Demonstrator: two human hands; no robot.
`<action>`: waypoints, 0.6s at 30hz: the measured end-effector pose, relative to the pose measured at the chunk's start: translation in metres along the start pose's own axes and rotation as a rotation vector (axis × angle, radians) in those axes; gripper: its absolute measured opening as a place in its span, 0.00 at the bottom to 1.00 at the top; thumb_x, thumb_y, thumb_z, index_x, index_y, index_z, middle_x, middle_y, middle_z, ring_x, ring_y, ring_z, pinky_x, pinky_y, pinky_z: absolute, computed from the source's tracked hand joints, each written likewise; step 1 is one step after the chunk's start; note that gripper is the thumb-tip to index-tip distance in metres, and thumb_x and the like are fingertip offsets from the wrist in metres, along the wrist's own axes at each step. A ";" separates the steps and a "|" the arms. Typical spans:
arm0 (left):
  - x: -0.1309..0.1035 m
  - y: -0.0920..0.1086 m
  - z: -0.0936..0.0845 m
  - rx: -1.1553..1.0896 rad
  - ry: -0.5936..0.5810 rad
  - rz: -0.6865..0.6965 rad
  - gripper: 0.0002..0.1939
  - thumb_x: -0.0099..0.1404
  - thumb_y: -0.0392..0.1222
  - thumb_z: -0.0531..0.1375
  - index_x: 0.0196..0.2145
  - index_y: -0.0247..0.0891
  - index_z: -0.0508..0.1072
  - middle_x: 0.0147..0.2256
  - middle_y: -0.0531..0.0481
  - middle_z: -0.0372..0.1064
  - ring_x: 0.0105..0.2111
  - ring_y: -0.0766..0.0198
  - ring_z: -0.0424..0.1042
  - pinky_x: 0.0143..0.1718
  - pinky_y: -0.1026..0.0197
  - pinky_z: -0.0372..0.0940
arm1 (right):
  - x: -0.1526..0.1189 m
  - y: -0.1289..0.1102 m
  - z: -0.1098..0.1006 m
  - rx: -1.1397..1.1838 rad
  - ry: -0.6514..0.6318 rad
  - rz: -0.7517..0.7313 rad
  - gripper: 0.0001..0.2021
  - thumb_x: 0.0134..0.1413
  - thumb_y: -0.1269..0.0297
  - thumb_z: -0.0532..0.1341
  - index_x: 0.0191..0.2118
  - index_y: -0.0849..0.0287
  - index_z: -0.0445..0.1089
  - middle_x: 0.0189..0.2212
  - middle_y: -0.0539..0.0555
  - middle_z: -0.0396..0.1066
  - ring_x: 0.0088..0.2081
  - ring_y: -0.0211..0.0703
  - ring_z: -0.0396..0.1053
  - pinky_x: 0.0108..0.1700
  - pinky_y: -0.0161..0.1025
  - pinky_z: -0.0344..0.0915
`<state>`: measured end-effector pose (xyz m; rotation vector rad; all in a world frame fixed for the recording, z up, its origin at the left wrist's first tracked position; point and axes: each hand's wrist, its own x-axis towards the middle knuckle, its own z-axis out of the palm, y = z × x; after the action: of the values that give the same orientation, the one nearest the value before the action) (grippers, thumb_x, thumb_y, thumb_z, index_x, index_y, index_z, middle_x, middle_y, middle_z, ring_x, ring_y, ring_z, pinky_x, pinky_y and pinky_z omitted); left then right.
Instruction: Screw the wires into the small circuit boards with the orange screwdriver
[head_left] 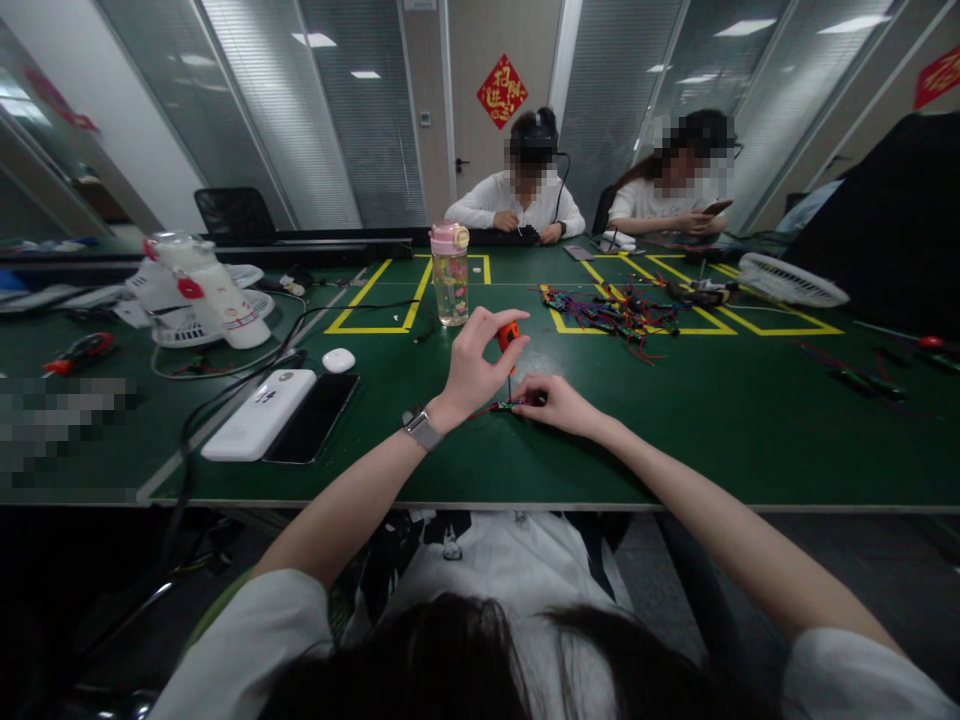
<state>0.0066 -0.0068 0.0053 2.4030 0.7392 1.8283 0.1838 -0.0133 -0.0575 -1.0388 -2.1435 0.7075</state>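
Board (505, 407) lies partly hidden by the right hand (559, 405).

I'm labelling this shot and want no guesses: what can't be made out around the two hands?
All in the head view:
Orange-handled tool: its tip, too small to tell from the circuit board.
Board's right end: seemingly covered by the right hand.
Any board markings: too small.

orange screwdriver (509, 333) upright on board (505, 407)
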 end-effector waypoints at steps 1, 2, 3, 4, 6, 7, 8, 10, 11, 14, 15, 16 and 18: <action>0.000 0.000 0.000 0.002 0.006 0.004 0.10 0.66 0.44 0.59 0.44 0.41 0.71 0.35 0.50 0.68 0.35 0.64 0.67 0.40 0.59 0.64 | 0.000 0.000 0.000 0.000 -0.002 0.000 0.05 0.49 0.66 0.64 0.33 0.61 0.74 0.27 0.51 0.68 0.28 0.37 0.65 0.31 0.35 0.62; 0.000 0.000 0.000 0.001 0.009 0.006 0.10 0.65 0.44 0.59 0.43 0.41 0.71 0.34 0.51 0.67 0.34 0.65 0.66 0.39 0.60 0.64 | 0.000 0.000 0.000 -0.001 -0.005 0.000 0.05 0.49 0.66 0.64 0.33 0.62 0.74 0.27 0.51 0.68 0.28 0.37 0.65 0.31 0.36 0.62; 0.000 0.001 0.000 -0.001 0.008 0.006 0.10 0.65 0.45 0.60 0.43 0.40 0.71 0.34 0.51 0.67 0.34 0.65 0.66 0.39 0.60 0.64 | 0.000 0.000 -0.001 -0.002 -0.008 -0.001 0.05 0.49 0.66 0.64 0.33 0.61 0.74 0.27 0.51 0.68 0.28 0.37 0.65 0.31 0.36 0.62; 0.000 0.001 0.000 -0.004 0.003 0.004 0.10 0.66 0.45 0.59 0.43 0.40 0.71 0.34 0.51 0.67 0.34 0.65 0.66 0.39 0.60 0.64 | 0.000 -0.001 -0.001 -0.005 -0.009 -0.001 0.05 0.49 0.66 0.64 0.33 0.61 0.74 0.27 0.51 0.68 0.28 0.37 0.65 0.31 0.36 0.62; 0.000 0.002 0.000 -0.017 -0.017 -0.009 0.11 0.68 0.45 0.56 0.46 0.40 0.71 0.34 0.50 0.68 0.35 0.64 0.66 0.40 0.59 0.64 | -0.001 -0.001 -0.001 -0.009 -0.009 0.000 0.05 0.49 0.67 0.64 0.33 0.62 0.74 0.27 0.51 0.68 0.28 0.37 0.65 0.31 0.35 0.62; -0.001 0.002 -0.001 -0.027 -0.029 -0.016 0.13 0.70 0.44 0.53 0.49 0.40 0.70 0.36 0.49 0.68 0.37 0.64 0.67 0.42 0.59 0.64 | -0.001 -0.001 -0.001 -0.011 -0.010 0.002 0.05 0.49 0.67 0.64 0.33 0.62 0.74 0.27 0.51 0.68 0.28 0.37 0.65 0.31 0.35 0.62; -0.001 0.003 -0.001 -0.038 -0.039 -0.021 0.14 0.71 0.43 0.50 0.51 0.40 0.69 0.38 0.48 0.69 0.39 0.64 0.68 0.44 0.58 0.64 | -0.001 -0.001 -0.001 -0.012 -0.010 0.005 0.05 0.49 0.67 0.64 0.33 0.62 0.74 0.27 0.51 0.68 0.28 0.37 0.65 0.31 0.35 0.62; -0.001 0.002 -0.001 -0.056 -0.043 -0.021 0.17 0.73 0.41 0.46 0.54 0.39 0.66 0.43 0.46 0.70 0.44 0.63 0.69 0.47 0.57 0.63 | -0.001 0.000 -0.001 -0.010 -0.008 0.010 0.05 0.49 0.67 0.64 0.33 0.62 0.75 0.27 0.51 0.68 0.28 0.37 0.65 0.31 0.35 0.62; -0.001 0.002 -0.001 -0.058 -0.039 -0.015 0.17 0.73 0.41 0.46 0.55 0.39 0.65 0.45 0.46 0.71 0.46 0.63 0.69 0.49 0.57 0.63 | -0.001 0.000 -0.001 -0.008 -0.005 0.011 0.05 0.49 0.66 0.64 0.33 0.61 0.75 0.27 0.51 0.68 0.28 0.37 0.65 0.31 0.35 0.62; -0.001 0.001 -0.001 -0.040 -0.019 -0.006 0.16 0.72 0.40 0.47 0.54 0.39 0.66 0.45 0.46 0.72 0.46 0.62 0.69 0.49 0.56 0.63 | -0.001 0.001 0.000 0.000 0.003 0.010 0.05 0.49 0.66 0.64 0.32 0.61 0.75 0.26 0.51 0.68 0.27 0.37 0.65 0.31 0.35 0.62; -0.001 0.001 0.000 -0.032 -0.015 -0.010 0.16 0.72 0.40 0.48 0.53 0.39 0.66 0.44 0.46 0.72 0.45 0.62 0.70 0.49 0.56 0.64 | 0.000 0.001 0.000 0.001 0.003 0.008 0.05 0.49 0.66 0.64 0.32 0.62 0.75 0.26 0.51 0.68 0.27 0.37 0.65 0.31 0.35 0.62; -0.001 0.001 0.000 -0.025 -0.011 -0.015 0.15 0.71 0.40 0.49 0.53 0.40 0.67 0.43 0.47 0.73 0.43 0.63 0.70 0.48 0.56 0.64 | 0.000 0.000 -0.001 0.001 0.001 0.006 0.05 0.49 0.66 0.64 0.32 0.61 0.75 0.27 0.51 0.68 0.28 0.37 0.65 0.31 0.35 0.62; -0.001 0.002 0.000 -0.015 0.007 -0.028 0.13 0.70 0.40 0.52 0.50 0.40 0.69 0.39 0.48 0.72 0.40 0.64 0.70 0.46 0.57 0.64 | 0.000 0.000 -0.001 0.000 -0.004 0.002 0.05 0.49 0.66 0.64 0.32 0.61 0.75 0.27 0.51 0.68 0.28 0.37 0.65 0.31 0.35 0.62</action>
<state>0.0068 -0.0089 0.0050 2.3655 0.7526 1.8268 0.1844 -0.0137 -0.0569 -1.0411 -2.1456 0.7109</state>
